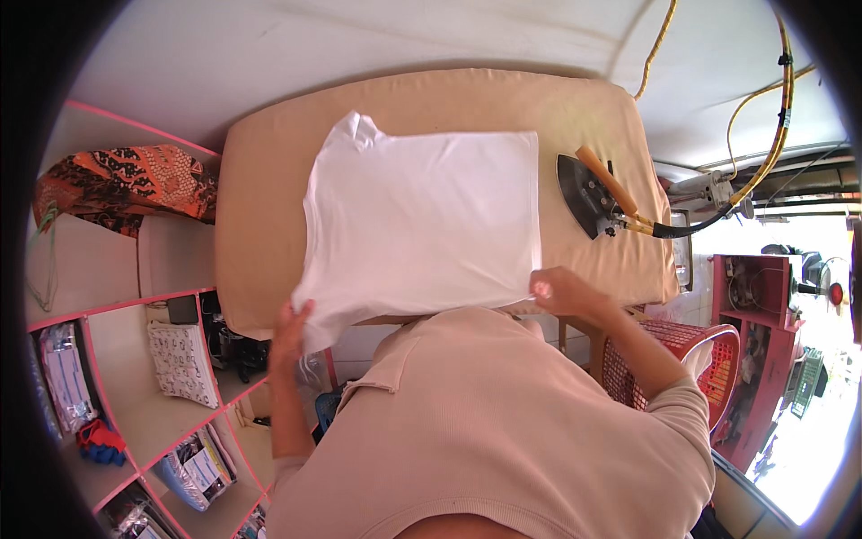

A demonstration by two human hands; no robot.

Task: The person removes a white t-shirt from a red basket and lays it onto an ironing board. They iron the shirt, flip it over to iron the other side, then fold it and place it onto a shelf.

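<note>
A white T-shirt (424, 215) lies spread flat across a padded ironing table with a beige cover (262, 175). Its hem runs along the right side, and a crumpled sleeve pokes out at the far left. My left hand (289, 330) grips the near sleeve, which hangs a little over the table's front edge. At the near corner of the hem, my right hand (562, 290) pinches the fabric between its fingers. To the right of the shirt, apart from it, rests a dark iron (589, 195) with a wooden handle.
A yellow and black hose (768, 162) runs from the iron up to the right. Pink-edged shelves (148, 431) hold bagged garments at left, below an orange-black patterned cloth (135, 182). A red plastic basket (720, 377) stands by my right arm. A white wall (404, 34) backs the table.
</note>
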